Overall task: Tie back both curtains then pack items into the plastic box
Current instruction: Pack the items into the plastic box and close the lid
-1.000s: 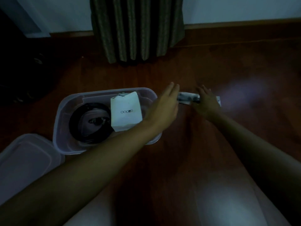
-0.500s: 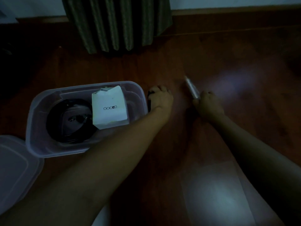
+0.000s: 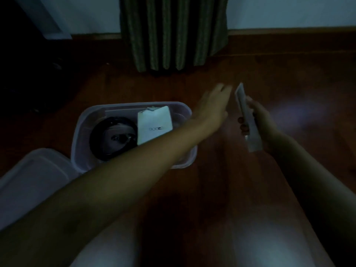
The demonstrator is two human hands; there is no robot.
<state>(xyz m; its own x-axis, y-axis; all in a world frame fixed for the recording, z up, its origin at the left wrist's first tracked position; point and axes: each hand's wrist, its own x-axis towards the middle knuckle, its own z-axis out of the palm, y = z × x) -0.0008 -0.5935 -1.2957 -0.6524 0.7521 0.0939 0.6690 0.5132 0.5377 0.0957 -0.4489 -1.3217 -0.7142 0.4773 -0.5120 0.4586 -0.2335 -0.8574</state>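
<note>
A clear plastic box (image 3: 82, 132) sits open on the wooden floor. Inside lie a black round coiled item (image 3: 113, 138) and a white packet (image 3: 154, 126) with small print. My right hand (image 3: 258, 118) is shut on a long flat white pack (image 3: 248, 120), lifted off the floor to the right of the box. My left hand (image 3: 213, 105) reaches across above the box's far right corner, blurred, fingers spread, holding nothing I can see. It is just left of the pack's upper end.
The box's clear lid (image 3: 32, 180) lies on the floor at the lower left. A dark green curtain (image 3: 173, 33) hangs to the floor straight ahead by the white wall. Dark furniture fills the far left. My pale knees show at the bottom.
My right hand has lifted the white pack off the floor and turned it lengthwise. My left hand, shut by the box's right wall half a second ago, has opened and reached forward.
</note>
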